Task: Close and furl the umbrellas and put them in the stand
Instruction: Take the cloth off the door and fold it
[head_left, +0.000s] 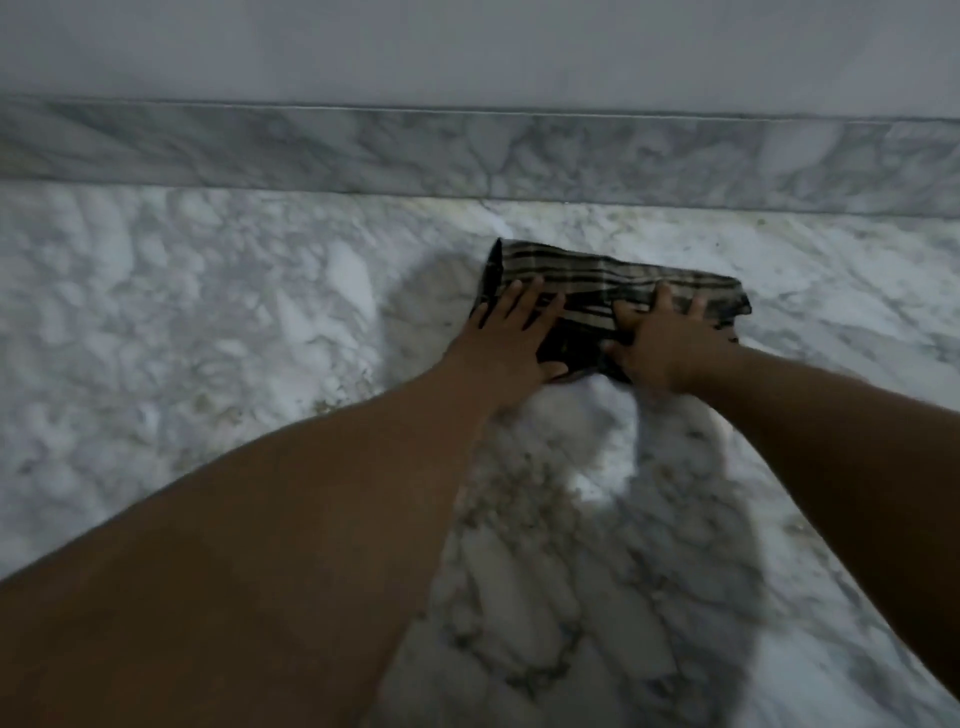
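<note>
Both hands press on a folded plaid umbrella (613, 291) lying on the marble floor (208, 322) near the skirting (363, 150): left hand (511, 332) flat with fingers spread, right hand (662, 343) curling its fingers into the fabric

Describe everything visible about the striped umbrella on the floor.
The striped umbrella is a collapsed bundle of dark and tan plaid-striped fabric, lying crosswise on the marble floor near the marble skirting. No handle, shaft or ribs show; only cloth is visible, crumpled and blurred. The left hand lies flat on its left part with fingers spread, and the right hand presses its right part, fingers somewhat bent.
</note>
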